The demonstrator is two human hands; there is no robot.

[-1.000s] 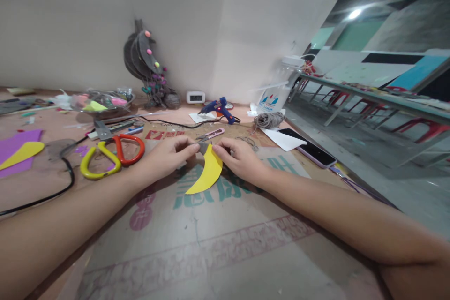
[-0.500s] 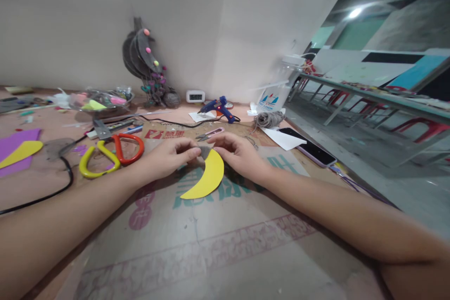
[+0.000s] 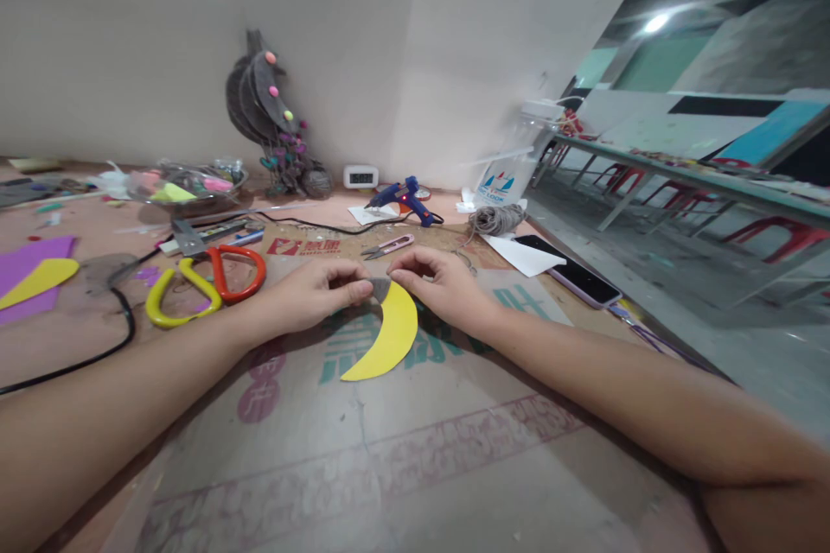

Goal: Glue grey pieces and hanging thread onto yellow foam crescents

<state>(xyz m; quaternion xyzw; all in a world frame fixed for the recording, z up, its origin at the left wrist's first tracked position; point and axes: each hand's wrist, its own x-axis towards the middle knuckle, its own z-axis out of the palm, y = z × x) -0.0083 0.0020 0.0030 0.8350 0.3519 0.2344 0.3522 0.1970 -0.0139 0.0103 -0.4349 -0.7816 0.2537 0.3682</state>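
Note:
A yellow crescent cutout (image 3: 397,330), foam or felt by its look, hangs tilted with its pointed tip low and to the left. At its upper end is a small dark grey piece (image 3: 381,284). My left hand (image 3: 330,289) is closed in a pinch at the left edge of that grey piece. Thumb and fingers of my right hand (image 3: 434,281) pinch the crescent's top, where yellow meets grey. Beneath both hands lies a cardboard sheet (image 3: 350,484) with red and green print. Just beyond them rest pink thread snips (image 3: 389,247).
A blue glue gun (image 3: 405,197) stands behind, its black cord running left. Scissors (image 3: 237,275) with red and yellow handles lie left, beside purple sheet (image 3: 39,255). Grey yarn (image 3: 496,218), white paper (image 3: 522,257) and a phone (image 3: 577,276) are right. A grey moon-shaped ornament (image 3: 252,99) leans behind.
The yellow crescent has shifted slightly down and right, showing more of the grey piece. My fingers have moved a little, and the snips show more fully.

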